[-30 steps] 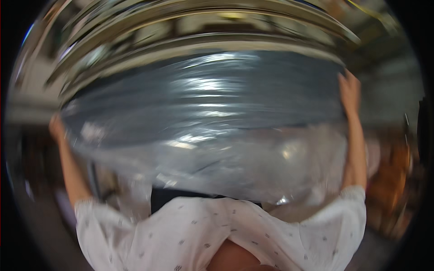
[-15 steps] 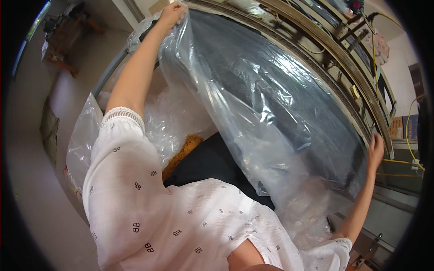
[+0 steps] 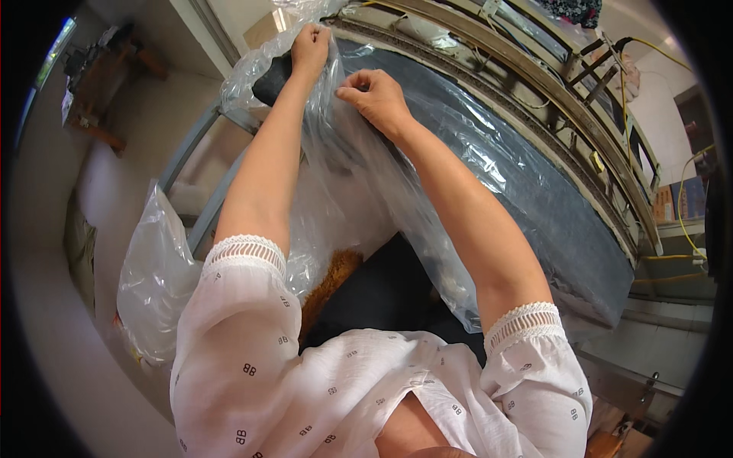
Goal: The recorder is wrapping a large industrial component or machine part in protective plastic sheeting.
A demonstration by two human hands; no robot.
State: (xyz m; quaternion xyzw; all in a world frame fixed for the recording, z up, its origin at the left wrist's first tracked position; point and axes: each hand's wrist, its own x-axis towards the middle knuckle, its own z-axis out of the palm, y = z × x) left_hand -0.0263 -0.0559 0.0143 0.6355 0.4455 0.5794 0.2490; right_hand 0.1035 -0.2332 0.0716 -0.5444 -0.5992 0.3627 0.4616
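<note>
Clear, crinkled plastic film (image 3: 365, 169) lies over a long, flat, dark grey sheet (image 3: 565, 244) in the head view and hangs from the sheet's near edge. At the sheet's left end, the left hand (image 3: 311, 52) is closed in a fist on the film. Just beside it, over the sheet's left part, the right hand (image 3: 379, 98) curls its fingers, thumb and forefinger nearly meeting (whether film lies between them, I cannot tell). Along the sheet's far edge runs a brownish metal frame (image 3: 569, 104); blue-grey metal bars (image 3: 200, 136) stand left of the sheet.
</note>
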